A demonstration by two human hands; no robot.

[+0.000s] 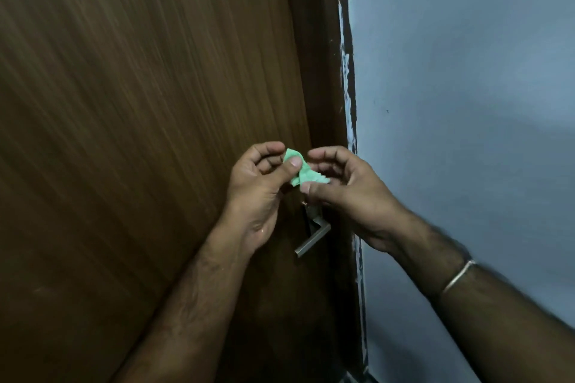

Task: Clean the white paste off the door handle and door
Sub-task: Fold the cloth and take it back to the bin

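Before the brown wooden door [124,102], left hand [259,193] and right hand [348,193] pinch a crumpled green tissue [303,174], partly hiding the steel lever handle [312,241] slanting down-left.

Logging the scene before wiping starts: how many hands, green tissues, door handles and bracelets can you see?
Hands: 2, left hand and right hand, both pinching the tissue
Green tissue: 1
Door handle: 1
Bracelet: 1, on the right wrist
Total: 5

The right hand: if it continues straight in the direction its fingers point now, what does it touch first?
Probably the green tissue, which the right hand already touches, then the left hand pinching it. The door lies behind both; depth is unclear.
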